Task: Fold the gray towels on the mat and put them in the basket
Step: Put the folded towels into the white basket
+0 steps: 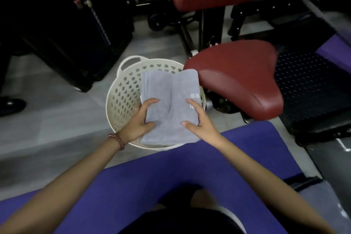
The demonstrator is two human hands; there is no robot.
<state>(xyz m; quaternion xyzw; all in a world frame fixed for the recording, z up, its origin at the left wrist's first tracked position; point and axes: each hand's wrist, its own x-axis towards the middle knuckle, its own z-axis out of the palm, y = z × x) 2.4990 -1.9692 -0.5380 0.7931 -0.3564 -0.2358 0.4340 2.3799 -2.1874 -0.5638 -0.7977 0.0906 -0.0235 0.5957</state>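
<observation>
Holding folded gray towel [169, 93] over basket [118, 91], centre frame. Left hand [140, 119] grips its left edge and right hand [200, 119] its right edge. Towel's long axis runs up-frame, away from the body. Basket sits directly beneath, so next move judged straight down. Red seat [239, 78] crowds basket's right rim. Purple mat [171, 167] lies below.
</observation>
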